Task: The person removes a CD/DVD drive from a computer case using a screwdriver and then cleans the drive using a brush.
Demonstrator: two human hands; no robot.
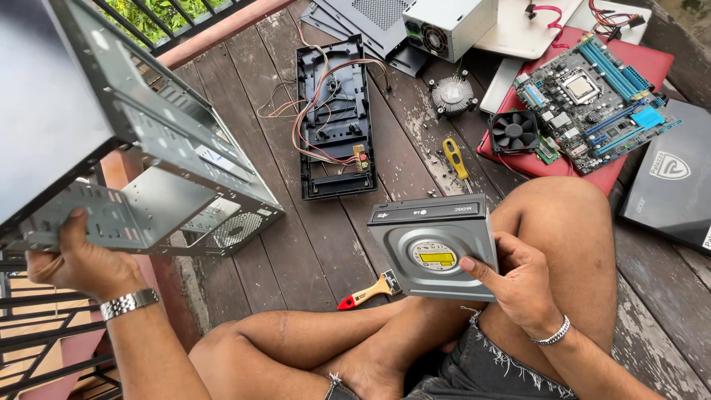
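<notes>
My left hand (78, 259) grips the lower edge of a bare metal computer case (141, 159), held tilted off the floor at the left. A grey optical disc drive (426, 237) is held above my crossed legs by my right hand (518, 285), thumb on its top plate, round label side up. Both wrists carry metal bracelets.
On the wooden deck lie a black front panel with wires (333, 122), a yellow-handled screwdriver (455, 159), a small brush (370, 291), a heatsink fan (452, 95), a black fan (512, 131), a motherboard (592, 96) on a red sheet, a power supply (444, 26) and a black box (670, 178).
</notes>
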